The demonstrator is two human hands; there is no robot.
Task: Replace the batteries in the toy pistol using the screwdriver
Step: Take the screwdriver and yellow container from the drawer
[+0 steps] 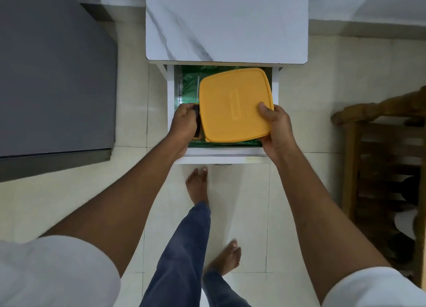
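Note:
A square yellow lidded box (235,106) fills most of an open white drawer (171,87). My right hand (275,129) grips the box's near right corner, thumb on the lid. My left hand (184,124) is closed around a dark object with an orange edge (196,122) at the drawer's near left, beside the box. Most of that object is hidden by my fingers and the box, so I cannot tell what it is. No screwdriver or batteries are visible.
The drawer belongs to a small white marble-top table (227,23) and holds green plastic (190,80) under the box. A grey cabinet (55,71) stands at the left, a wooden rack (382,168) at the right. My bare feet stand on pale floor tiles.

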